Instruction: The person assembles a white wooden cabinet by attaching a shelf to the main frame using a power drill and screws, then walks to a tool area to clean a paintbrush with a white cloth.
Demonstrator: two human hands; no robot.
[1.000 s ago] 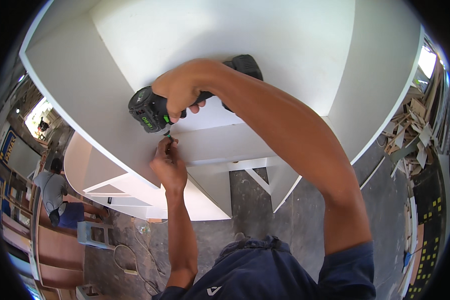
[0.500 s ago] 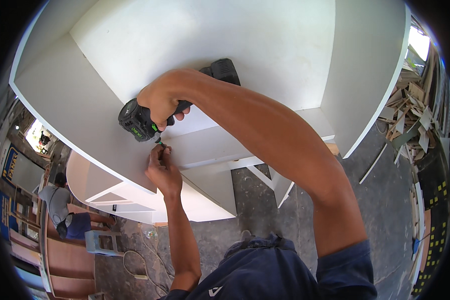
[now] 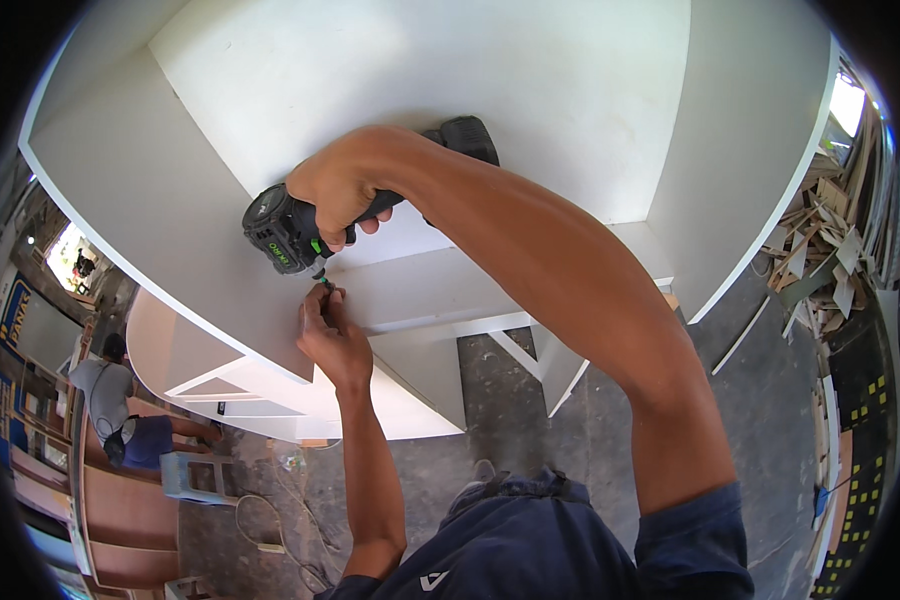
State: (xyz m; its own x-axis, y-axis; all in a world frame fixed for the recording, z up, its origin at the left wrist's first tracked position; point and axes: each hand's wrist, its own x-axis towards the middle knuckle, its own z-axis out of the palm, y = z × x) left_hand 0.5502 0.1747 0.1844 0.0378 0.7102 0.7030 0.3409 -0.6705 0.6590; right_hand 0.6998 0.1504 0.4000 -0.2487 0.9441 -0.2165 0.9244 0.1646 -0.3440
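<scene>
My right hand (image 3: 338, 190) grips a black cordless drill (image 3: 288, 232) with green accents, its nose pointing down at the edge of a white cabinet panel (image 3: 150, 220). My left hand (image 3: 328, 335) sits just below the drill's tip, fingers pinched together at the bit (image 3: 323, 283), apparently on a small screw that is too small to make out. The battery end of the drill (image 3: 467, 137) sticks out behind my forearm. Both hands work at the joint between the slanted white panel and a lower white shelf (image 3: 440, 290).
A second white shelved unit (image 3: 220, 380) stands below left. A person (image 3: 110, 400) crouches at far left near a light blue stool (image 3: 195, 475). Wood offcuts (image 3: 820, 250) pile up at right. A cable (image 3: 270, 520) lies on the grey concrete floor (image 3: 530, 420).
The view has shifted slightly and the drill and both hands sit a little lower and to the right in the picture. The grip on the drill and the pinch at the bit are unchanged.
</scene>
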